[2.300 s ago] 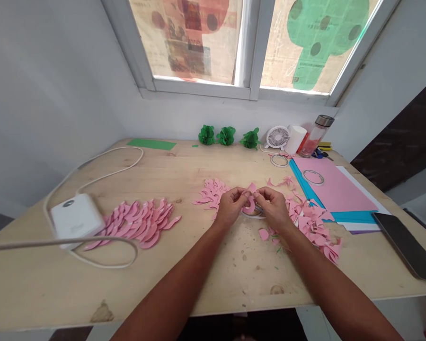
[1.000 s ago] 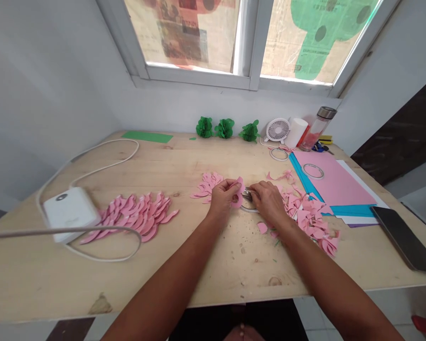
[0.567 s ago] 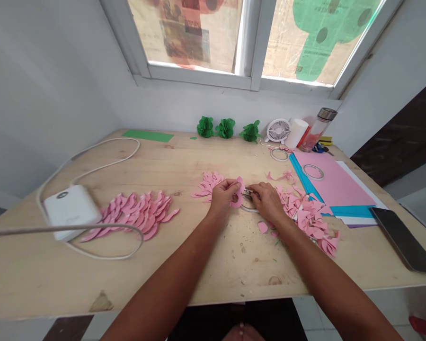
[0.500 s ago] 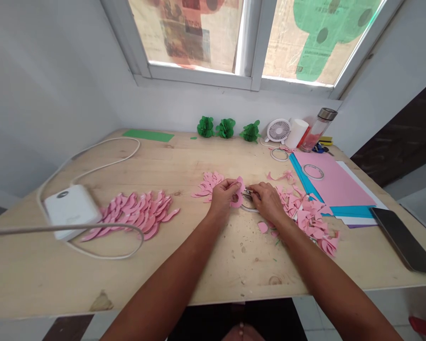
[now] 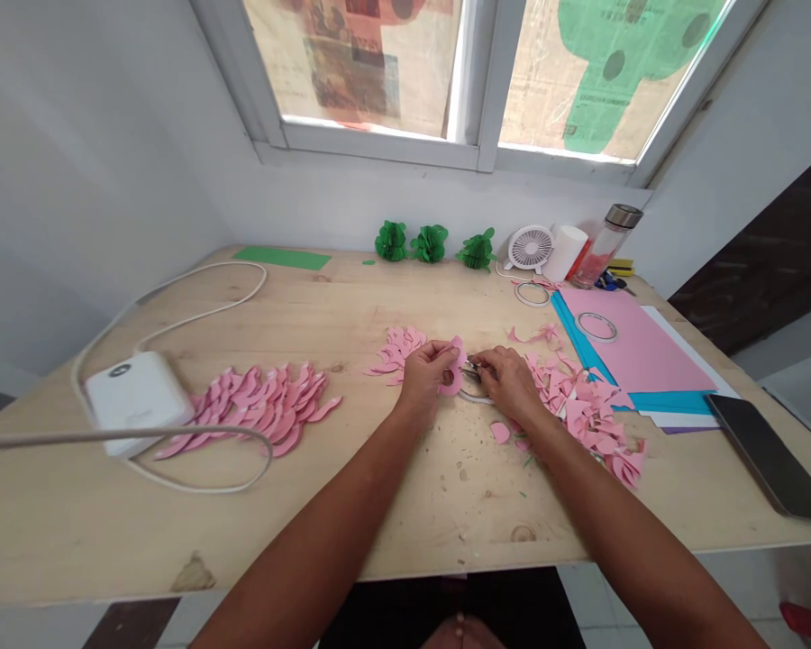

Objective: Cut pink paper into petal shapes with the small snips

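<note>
My left hand (image 5: 424, 371) pinches a curved pink paper piece (image 5: 454, 374) upright over the middle of the table. Close by on its right, my right hand (image 5: 506, 377) is closed on a small dark metal tool (image 5: 471, 368), whose kind I cannot make out. The tool's tip is beside the paper's right edge; whether they touch is unclear. Under the right hand lies a tape roll (image 5: 477, 397), partly hidden. A cluster of pink paper petals (image 5: 397, 347) lies just beyond my left hand, and pink scraps (image 5: 585, 406) are heaped by my right forearm.
More pink petals (image 5: 263, 401) lie left, by a white power bank (image 5: 135, 397) with a looping cable (image 5: 195, 433). Green paper flowers (image 5: 429, 244) stand along the wall. A fan (image 5: 531, 248), bottle (image 5: 605, 248), coloured sheets (image 5: 649, 347) and phone (image 5: 774, 460) occupy the right.
Almost nothing differs. My right hand and the metal tool have shifted very slightly; my left hand keeps the pink paper in the same place.
</note>
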